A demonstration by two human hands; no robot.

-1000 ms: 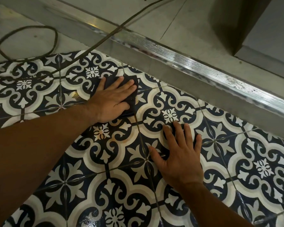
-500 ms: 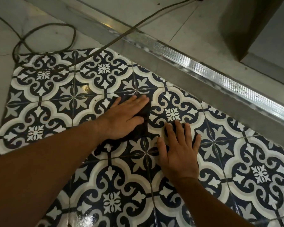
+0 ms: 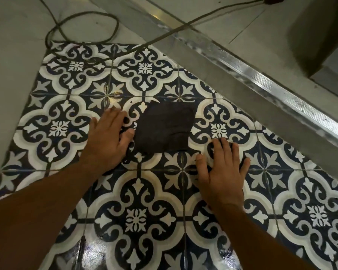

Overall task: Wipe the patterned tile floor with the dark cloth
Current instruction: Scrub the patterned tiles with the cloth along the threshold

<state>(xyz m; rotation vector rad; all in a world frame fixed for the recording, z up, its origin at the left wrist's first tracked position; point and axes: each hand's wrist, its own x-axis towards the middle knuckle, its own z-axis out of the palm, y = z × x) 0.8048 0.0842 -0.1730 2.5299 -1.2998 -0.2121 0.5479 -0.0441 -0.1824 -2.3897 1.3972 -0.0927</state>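
Head view: dark cloth [image 3: 164, 127] lies flat on the patterned tile floor [image 3: 137, 217], unheld, between both hands. Left hand [image 3: 107, 139] spread flat, thumb at the cloth's left edge, so nearer. Right hand [image 3: 220, 172] splayed flat, just below-right. Cloth near-square; no clear long axis.

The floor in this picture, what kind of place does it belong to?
Probably a doorway inside a home or building: patterned tiles end at a metal threshold strip, with plain floor beyond. A cable lies across the edge.
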